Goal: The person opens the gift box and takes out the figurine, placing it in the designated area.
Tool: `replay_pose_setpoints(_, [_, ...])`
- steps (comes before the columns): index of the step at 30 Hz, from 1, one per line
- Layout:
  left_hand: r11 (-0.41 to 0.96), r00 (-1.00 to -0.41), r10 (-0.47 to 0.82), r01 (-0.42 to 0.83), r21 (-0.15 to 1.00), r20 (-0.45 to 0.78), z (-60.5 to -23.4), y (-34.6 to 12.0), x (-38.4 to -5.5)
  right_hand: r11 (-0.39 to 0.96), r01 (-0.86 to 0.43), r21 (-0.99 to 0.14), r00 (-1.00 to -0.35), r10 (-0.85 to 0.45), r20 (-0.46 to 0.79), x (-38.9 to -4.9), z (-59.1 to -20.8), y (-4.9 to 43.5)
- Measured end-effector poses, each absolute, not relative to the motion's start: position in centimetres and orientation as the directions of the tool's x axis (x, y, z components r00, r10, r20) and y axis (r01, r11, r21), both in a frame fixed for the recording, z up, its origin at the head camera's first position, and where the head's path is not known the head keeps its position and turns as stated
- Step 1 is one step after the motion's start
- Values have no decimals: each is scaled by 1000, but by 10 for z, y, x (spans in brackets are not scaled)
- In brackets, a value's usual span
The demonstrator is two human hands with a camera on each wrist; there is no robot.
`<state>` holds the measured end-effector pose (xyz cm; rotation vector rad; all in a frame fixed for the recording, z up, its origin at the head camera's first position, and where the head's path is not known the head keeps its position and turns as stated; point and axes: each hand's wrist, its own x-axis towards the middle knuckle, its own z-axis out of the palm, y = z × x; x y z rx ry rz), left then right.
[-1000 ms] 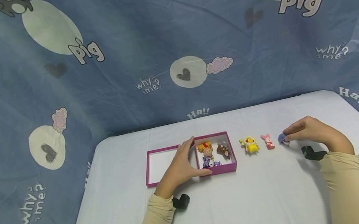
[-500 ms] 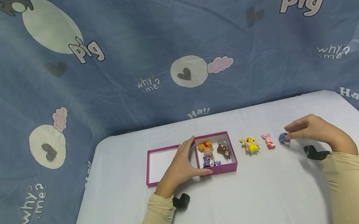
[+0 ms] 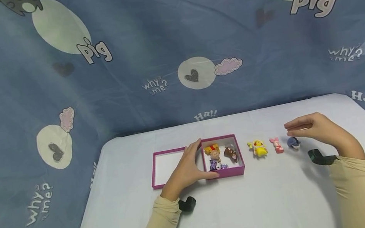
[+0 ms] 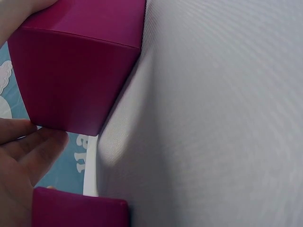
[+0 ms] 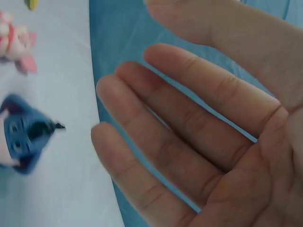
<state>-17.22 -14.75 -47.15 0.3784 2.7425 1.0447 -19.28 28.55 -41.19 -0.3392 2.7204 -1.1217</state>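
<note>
My left hand [image 3: 185, 170] holds a magenta box [image 3: 229, 172] by its left end, thumb on the front wall and fingers at the back wall. In the left wrist view the box [image 4: 75, 80] stands between thumb and fingers. Inside lie several small figurines, among them an orange one [image 3: 210, 149], a brown one [image 3: 231, 154] and a purple one [image 3: 215, 164]. My right hand [image 3: 326, 130] hovers over a blue donkey figurine [image 3: 293, 143], fingers extended. In the right wrist view the donkey figurine [image 5: 23, 132] lies apart from the fingers [image 5: 161, 137], and nothing is held.
A white box lid with a magenta rim [image 3: 153, 172] lies left of the box, partly behind my left hand. Between box and donkey sit a yellow figurine [image 3: 259, 148] and a pink one [image 3: 277, 145]. The white table [image 3: 251, 205] ends at a blue printed cloth [image 3: 154, 110].
My right hand has let go of the donkey figurine, lifted off it and straightened its fingers. The left hand stays at the box. The head view has shifted slightly.
</note>
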Motion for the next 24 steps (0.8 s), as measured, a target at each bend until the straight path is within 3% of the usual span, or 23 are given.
replay_pose_setpoints(10, [722, -952, 297, 171, 670, -77, -471, -146, -171, 652, -260, -713, -925, -380, -10, -203, -398, 256])
replay_pose_setpoints(24, [708, -948, 307, 172, 685, -79, -473, -148, -172, 567, -398, -721, -788, -613, -47, -229, -371, 188])
